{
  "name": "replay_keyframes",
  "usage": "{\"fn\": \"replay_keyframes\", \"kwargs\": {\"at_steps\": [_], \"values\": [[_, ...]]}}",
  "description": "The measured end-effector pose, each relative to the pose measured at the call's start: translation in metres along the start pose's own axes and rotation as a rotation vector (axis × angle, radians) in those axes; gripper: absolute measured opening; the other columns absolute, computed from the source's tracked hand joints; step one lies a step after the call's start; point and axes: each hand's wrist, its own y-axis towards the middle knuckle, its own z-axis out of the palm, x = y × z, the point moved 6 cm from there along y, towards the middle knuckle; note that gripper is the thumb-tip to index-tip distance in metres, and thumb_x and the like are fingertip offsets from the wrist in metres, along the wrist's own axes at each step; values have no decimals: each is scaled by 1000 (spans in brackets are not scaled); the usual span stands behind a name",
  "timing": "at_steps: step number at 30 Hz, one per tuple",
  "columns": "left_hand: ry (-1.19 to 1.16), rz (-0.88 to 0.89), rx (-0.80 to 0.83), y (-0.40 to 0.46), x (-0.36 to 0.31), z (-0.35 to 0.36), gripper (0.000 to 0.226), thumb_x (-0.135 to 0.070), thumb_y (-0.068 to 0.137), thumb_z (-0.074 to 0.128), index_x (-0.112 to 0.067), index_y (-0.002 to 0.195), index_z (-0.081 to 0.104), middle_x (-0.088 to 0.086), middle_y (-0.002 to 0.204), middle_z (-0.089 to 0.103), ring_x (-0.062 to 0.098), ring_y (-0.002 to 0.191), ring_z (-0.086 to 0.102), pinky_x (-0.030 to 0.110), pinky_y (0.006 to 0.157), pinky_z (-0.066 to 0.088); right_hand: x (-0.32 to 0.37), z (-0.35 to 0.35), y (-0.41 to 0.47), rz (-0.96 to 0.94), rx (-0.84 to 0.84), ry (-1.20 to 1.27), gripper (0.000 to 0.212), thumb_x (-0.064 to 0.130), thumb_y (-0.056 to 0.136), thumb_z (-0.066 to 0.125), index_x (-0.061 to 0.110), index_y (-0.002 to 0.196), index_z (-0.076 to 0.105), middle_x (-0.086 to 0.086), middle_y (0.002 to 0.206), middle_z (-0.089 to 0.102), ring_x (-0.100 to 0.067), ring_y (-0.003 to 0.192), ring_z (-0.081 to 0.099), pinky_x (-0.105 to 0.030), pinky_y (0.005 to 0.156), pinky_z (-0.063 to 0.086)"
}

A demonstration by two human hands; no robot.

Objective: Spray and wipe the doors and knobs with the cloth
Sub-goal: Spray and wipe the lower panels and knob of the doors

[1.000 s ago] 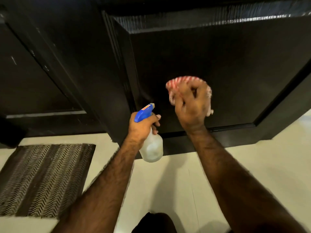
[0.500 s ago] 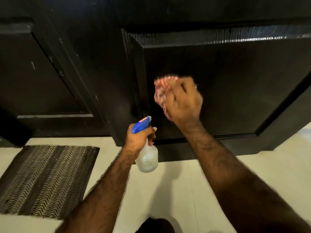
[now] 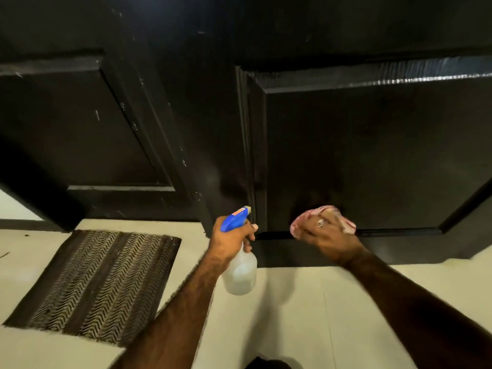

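A black panelled door [image 3: 372, 155] fills the upper right, seen from above, with a second black door panel [image 3: 80, 134] to its left. My right hand [image 3: 328, 235] holds a red-and-white cloth [image 3: 323, 213] bunched under its fingers and presses it against the bottom of the right door's recessed panel. A ring shows on one finger. My left hand [image 3: 230, 241] grips the neck of a clear spray bottle [image 3: 239, 275] with a blue trigger head, nozzle pointing at the door's left edge. No knob is in view.
A brown zigzag-patterned doormat [image 3: 98, 280] lies on the pale tiled floor [image 3: 306, 315] at the left, in front of the left door. The dark door frame [image 3: 466, 209] runs diagonally at the far right. Something dark shows at the bottom edge below me.
My right hand has swept the cloth down the door panel, from its middle to its bottom edge. The spray bottle stayed in my left hand, nearly still.
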Motion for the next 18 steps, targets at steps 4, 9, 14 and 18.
{"fn": "replay_keyframes", "kwargs": {"at_steps": [4, 9, 14, 18], "values": [[-43, 42, -8, 9, -14, -5, 7, 4, 92, 73, 1, 87, 70, 23, 67, 59, 25, 44, 50, 31, 45, 49, -27, -58, 75, 255, -194, -8, 53, 5, 93, 59, 27, 140, 70, -14, 128, 69, -39, 111, 66, -54, 95, 44], [-89, 80, -79, 15, -13, -12, 18, 7, 91, 69, 1, 76, 64, 24, 66, 59, 29, 43, 50, 32, 45, 47, 16, -36, 115, 184, -357, 74, 35, 9, 100, 62, 21, 130, 77, -13, 129, 72, -36, 111, 69, -50, 91, 50], [-16, 30, -20, 10, 3, 6, 26, 6, 91, 70, -1, 67, 64, 23, 64, 60, 29, 44, 50, 31, 47, 47, 55, 45, 60, -210, 70, -9, 26, 14, 100, 62, 14, 120, 79, -12, 137, 68, -36, 125, 63, -55, 102, 53], [10, -22, 22, 10, 13, 29, 21, 3, 92, 73, 8, 73, 64, 21, 65, 61, 28, 43, 51, 33, 52, 51, 21, 42, 4, -212, 193, -26, 41, 16, 98, 59, 15, 138, 70, -13, 141, 67, -37, 125, 66, -55, 109, 49]]}}
